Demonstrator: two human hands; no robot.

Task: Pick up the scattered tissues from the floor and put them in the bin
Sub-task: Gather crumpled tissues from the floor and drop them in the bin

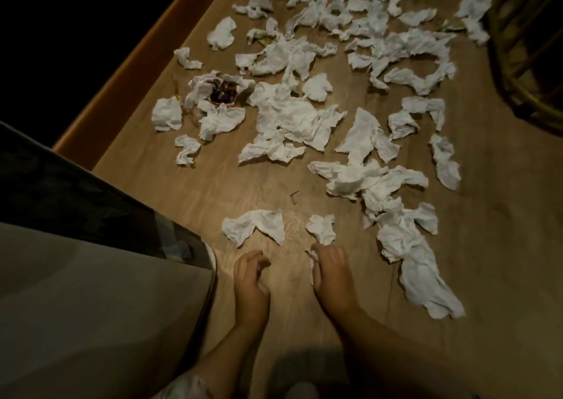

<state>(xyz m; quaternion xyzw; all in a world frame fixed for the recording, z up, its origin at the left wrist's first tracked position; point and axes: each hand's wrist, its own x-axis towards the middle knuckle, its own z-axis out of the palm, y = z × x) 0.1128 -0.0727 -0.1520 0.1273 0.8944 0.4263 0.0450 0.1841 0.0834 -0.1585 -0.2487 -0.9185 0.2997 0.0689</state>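
Covering most of the wooden floor (pixel 189 185): scattered tissues (pixel 292 118), white and crumpled, dense toward the far edge and thinning toward the person.

Item, nearest pieces: a wide tissue (pixel 254 225) lying flat just ahead of the left hand (pixel 249 279); a small tissue (pixel 321 228) just ahead of the right hand (pixel 330 272); a long crumpled strip (pixel 417 264) running along the right hand's outer side toward the near edge of the floor.

Item, left hand: low over the floor, fingers loosely curled, holding nothing, apart from the wide tissue in front of it.

Item, right hand: fingers curled round a held tissue (pixel 313 260), of which a white edge shows at the thumb side; the hand is close to the floor.

Item, bin (pixel 100 292): tall, pale-sided, with a dark liner or inner wall showing at its rim, standing at the left near corner of the floor, just beside the left hand.

Item, among the tissues near the floor's left edge: a crumpled foil wrapper (pixel 221 93), dark red and silver, with tissues touching it on several sides.

Item, right far corner: a cane chair frame (pixel 524 72), dark, with a few tissues lying against its base.

Item, left edge of the floor: a raised wooden border (pixel 134 63), beyond which the view is dark.
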